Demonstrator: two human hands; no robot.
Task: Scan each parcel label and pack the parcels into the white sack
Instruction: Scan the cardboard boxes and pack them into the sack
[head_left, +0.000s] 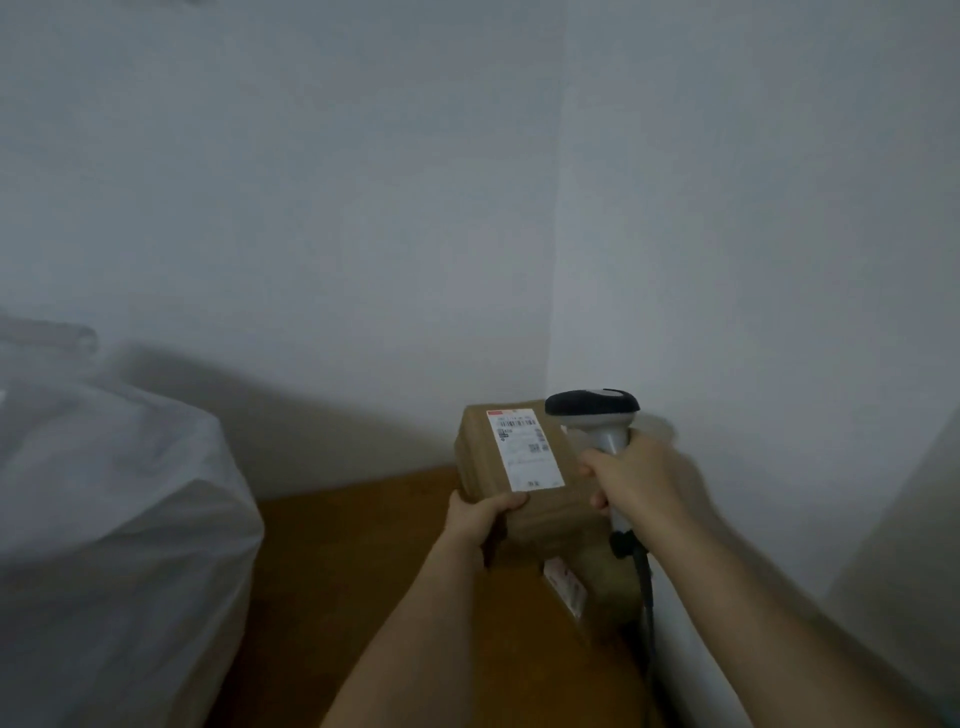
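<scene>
My left hand (480, 519) grips the near left corner of a brown cardboard parcel (480, 452), held up in front of the wall corner. Its white shipping label (524, 449) with a barcode faces me. My right hand (636, 475) grips the grey handle of a barcode scanner (592, 410), whose dark head sits just right of the label's top edge. The scanner's black cable (644, 577) hangs down from the handle. The white sack (104, 519) bulges at the left, apart from both hands.
Below the held box lies another brown parcel (608, 577) with a red-and-white label (566, 584), on the brown wooden floor (353, 545). White walls meet in a corner behind the parcel.
</scene>
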